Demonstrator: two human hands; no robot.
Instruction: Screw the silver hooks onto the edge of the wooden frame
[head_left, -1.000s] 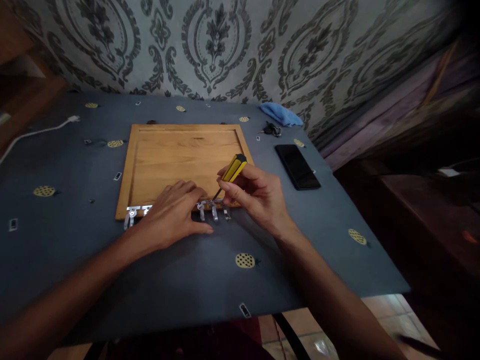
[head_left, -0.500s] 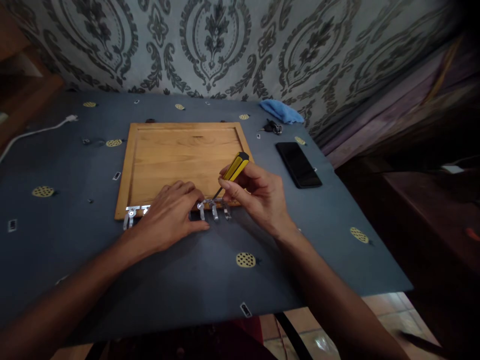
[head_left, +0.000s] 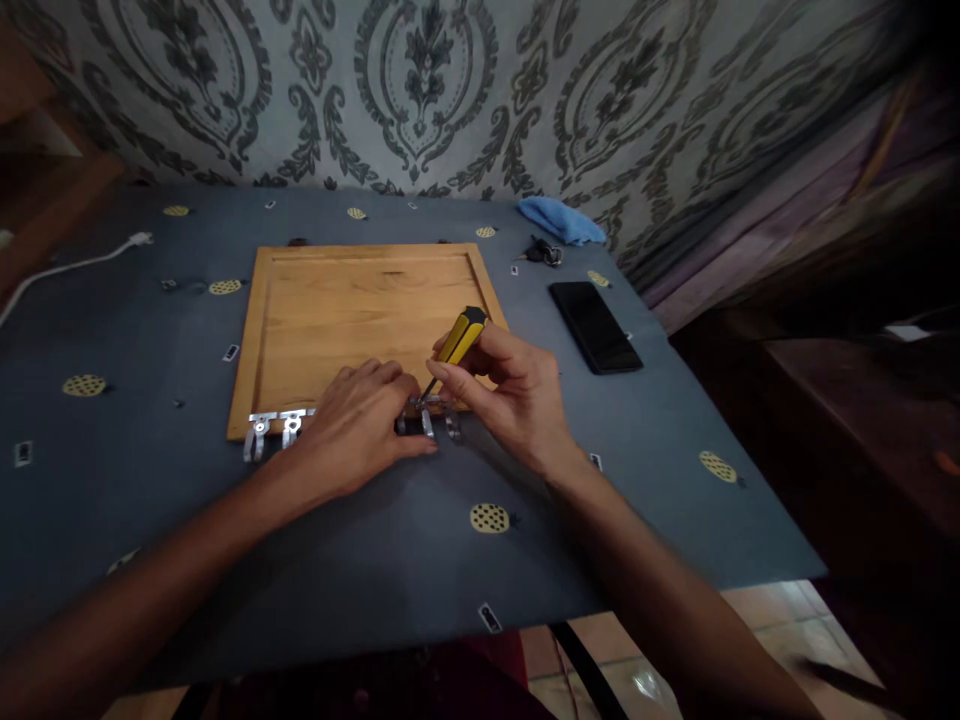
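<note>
A framed wooden panel (head_left: 345,310) lies flat, with a metal hook rail (head_left: 281,414) along its near edge. Several metal hooks stick out from the rail towards me. My left hand (head_left: 360,415) grips the middle of the rail, its fingers curled over the panel edge and the thumb stretched along the front; it covers some hooks. A yellow-and-black screwdriver (head_left: 461,337) is pinched in my right hand (head_left: 517,385), tilted with its handle up and to the right. Its tip meets the rail close to my left index finger; any screw there is too small to make out.
The table has a grey-blue pineapple-print cover (head_left: 420,560). Right of the panel lie a black phone (head_left: 596,327), keys (head_left: 541,252) and a blue cloth (head_left: 562,220). A white cable (head_left: 75,262) runs in at the left. A patterned curtain (head_left: 420,90) hangs behind.
My left hand has slid slightly right along the rail, uncovering a hook on its left. The screwdriver and my right hand have shifted a little left, with the handle more upright.
</note>
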